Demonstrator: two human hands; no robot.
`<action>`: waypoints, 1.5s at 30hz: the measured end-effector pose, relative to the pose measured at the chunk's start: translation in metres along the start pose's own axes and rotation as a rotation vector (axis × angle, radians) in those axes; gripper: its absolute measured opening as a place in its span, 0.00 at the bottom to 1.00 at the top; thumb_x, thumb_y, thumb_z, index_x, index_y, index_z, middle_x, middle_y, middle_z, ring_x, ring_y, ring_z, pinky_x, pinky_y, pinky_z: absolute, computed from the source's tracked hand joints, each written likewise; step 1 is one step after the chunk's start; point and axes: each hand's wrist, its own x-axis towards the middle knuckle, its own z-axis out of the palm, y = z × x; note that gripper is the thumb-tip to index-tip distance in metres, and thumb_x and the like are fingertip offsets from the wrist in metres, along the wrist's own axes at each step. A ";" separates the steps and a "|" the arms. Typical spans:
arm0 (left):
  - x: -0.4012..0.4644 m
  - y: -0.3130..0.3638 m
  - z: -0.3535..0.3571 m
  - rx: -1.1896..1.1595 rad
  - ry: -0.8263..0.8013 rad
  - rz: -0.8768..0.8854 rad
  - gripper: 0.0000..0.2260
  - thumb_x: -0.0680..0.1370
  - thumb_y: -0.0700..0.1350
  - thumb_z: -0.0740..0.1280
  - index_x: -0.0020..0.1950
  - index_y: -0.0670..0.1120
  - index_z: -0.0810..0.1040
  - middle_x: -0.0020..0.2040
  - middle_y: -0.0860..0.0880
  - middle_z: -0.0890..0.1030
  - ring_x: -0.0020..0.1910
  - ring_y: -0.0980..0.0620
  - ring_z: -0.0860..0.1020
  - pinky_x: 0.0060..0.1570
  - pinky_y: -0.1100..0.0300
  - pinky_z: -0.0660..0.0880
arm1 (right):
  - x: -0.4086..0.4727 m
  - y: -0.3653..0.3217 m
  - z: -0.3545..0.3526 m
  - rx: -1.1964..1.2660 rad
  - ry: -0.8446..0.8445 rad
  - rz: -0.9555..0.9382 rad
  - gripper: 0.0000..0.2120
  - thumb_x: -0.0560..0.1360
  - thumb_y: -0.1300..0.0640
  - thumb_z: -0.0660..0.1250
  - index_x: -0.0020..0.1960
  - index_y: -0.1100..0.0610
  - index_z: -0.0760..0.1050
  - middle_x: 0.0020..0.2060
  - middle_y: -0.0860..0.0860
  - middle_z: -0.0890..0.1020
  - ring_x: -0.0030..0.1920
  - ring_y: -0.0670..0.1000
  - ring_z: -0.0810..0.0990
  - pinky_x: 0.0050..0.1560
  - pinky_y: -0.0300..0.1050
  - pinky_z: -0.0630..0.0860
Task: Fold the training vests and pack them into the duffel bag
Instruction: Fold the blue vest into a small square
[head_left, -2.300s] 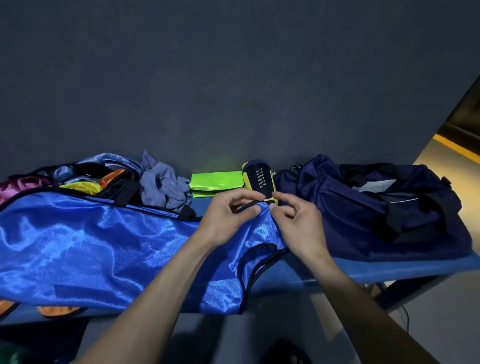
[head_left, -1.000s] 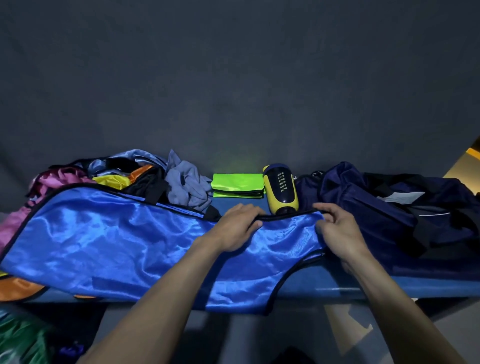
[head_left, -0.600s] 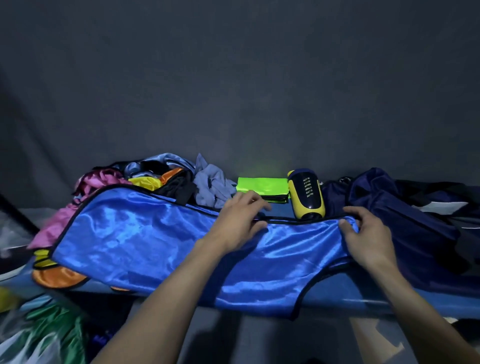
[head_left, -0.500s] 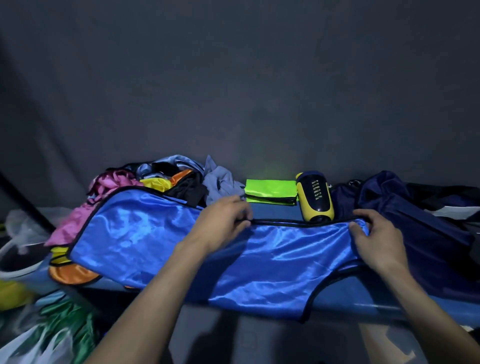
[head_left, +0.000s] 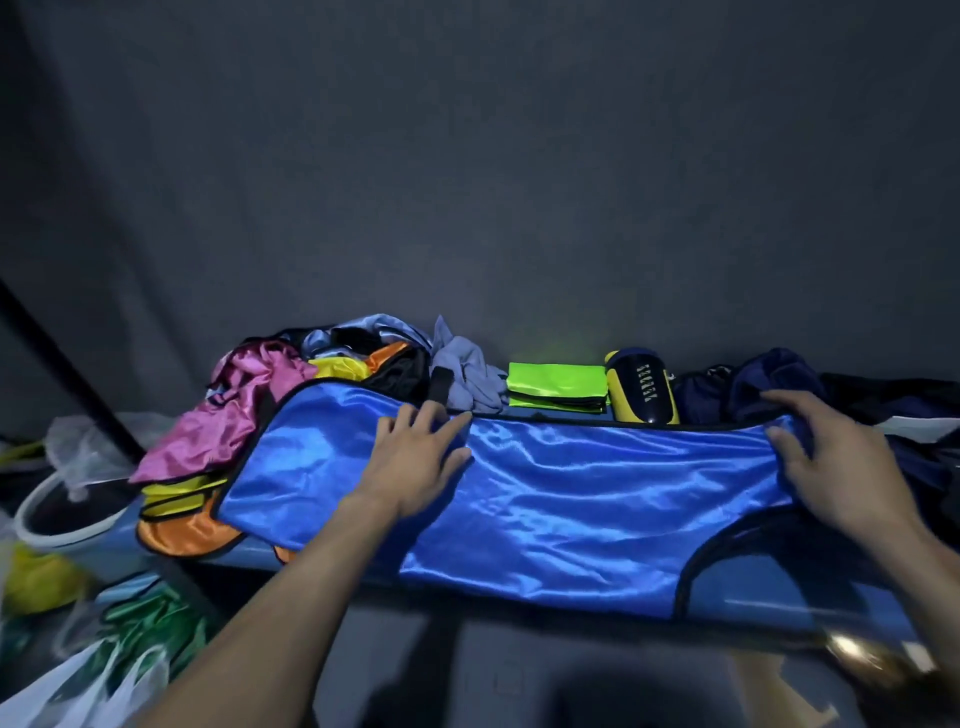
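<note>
The left hand (head_left: 415, 457) is lying flat, fingers spread wide, on the blue vest (head_left: 571, 493) stretched across the table (head_left: 779, 597). The right hand (head_left: 831, 467) is gripping its right edge, near the duffel bag (head_left: 753, 384). The yellow bottle (head_left: 641, 389) is showing unreadable markings.

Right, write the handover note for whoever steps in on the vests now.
Left hand: open, flat on the blue vest.
Right hand: gripping the vest's right end.
Blue vest lies spread along the bench, not yet folded.
Done: one green vest lies folded at the back.
Left: fold the blue one, then the pile at the left; pack all into the duffel at the right.
</note>
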 end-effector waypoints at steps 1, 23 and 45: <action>0.003 0.009 0.004 -0.003 0.010 0.025 0.34 0.79 0.66 0.40 0.79 0.55 0.65 0.65 0.49 0.70 0.60 0.43 0.68 0.57 0.46 0.66 | 0.000 0.003 -0.011 -0.014 -0.006 -0.012 0.18 0.78 0.60 0.69 0.67 0.51 0.77 0.50 0.61 0.85 0.53 0.66 0.82 0.55 0.58 0.76; 0.017 0.140 0.039 -0.208 -0.049 0.320 0.26 0.83 0.64 0.52 0.78 0.54 0.64 0.74 0.49 0.66 0.70 0.45 0.64 0.69 0.45 0.62 | 0.008 -0.010 -0.123 -0.096 0.045 0.036 0.14 0.78 0.57 0.69 0.64 0.51 0.80 0.61 0.56 0.83 0.60 0.62 0.80 0.59 0.55 0.75; 0.033 0.109 -0.009 -0.654 -0.168 0.190 0.12 0.76 0.42 0.62 0.34 0.51 0.64 0.36 0.47 0.74 0.42 0.37 0.76 0.39 0.51 0.69 | 0.016 -0.204 0.029 0.151 -0.248 -0.161 0.14 0.74 0.60 0.65 0.56 0.48 0.82 0.46 0.56 0.85 0.44 0.56 0.80 0.44 0.41 0.71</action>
